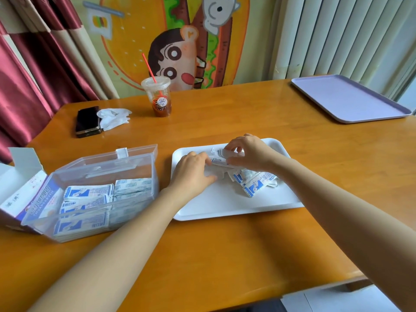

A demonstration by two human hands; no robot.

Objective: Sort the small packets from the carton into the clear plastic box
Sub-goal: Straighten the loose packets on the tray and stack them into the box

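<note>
- Shiny orange wood worktop (225,255), cartoon mural (180,41) on the far wall, maroon curtain (33,75) left.
- Both grips pinch one packet stack (219,160): left hand (193,172) and right hand (249,152), over the white tray (225,206).
- Near left, the clear plastic box (144,167) holds more packets (87,194).

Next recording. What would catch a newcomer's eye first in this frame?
Over the white tray at centre, the left hand and right hand hold a small stack of packets between them, with loose packets heaped beside it. At left sits the clear plastic box, lid up, lined with sorted packets. A bright cartoon mural fills the background.
</note>
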